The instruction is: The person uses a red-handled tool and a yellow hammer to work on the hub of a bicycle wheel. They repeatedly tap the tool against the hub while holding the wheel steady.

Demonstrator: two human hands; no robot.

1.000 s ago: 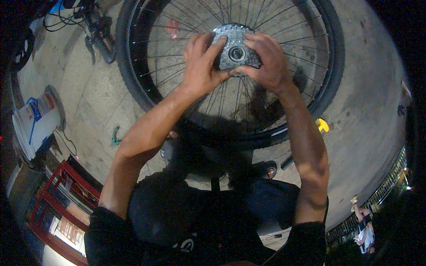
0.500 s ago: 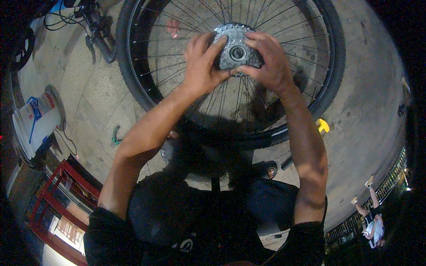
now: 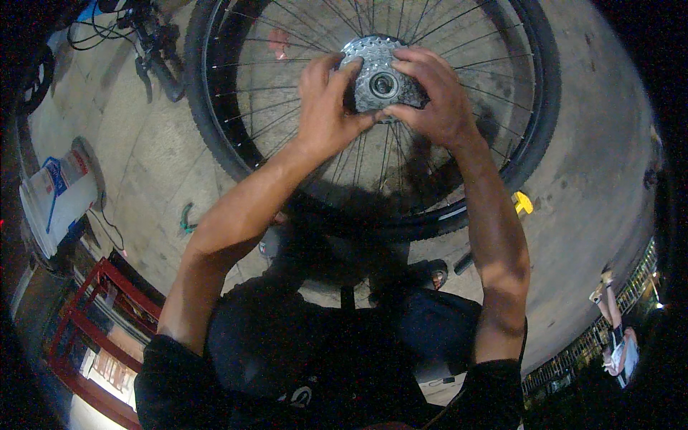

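Together, both hands (image 3: 320, 107) (image 3: 444, 107) around the silver cassette (image 3: 376, 68), thumbs (image 3: 405, 112) low.

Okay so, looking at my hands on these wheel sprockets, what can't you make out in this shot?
Sprocket cluster: head view, side edges covered by the left hand and right hand.
Wheel: head view, top cut off by the upper picture edge.
Dark rod: head view, one end hidden behind the right forearm.
Distant person: head view, too small and dim for detail.
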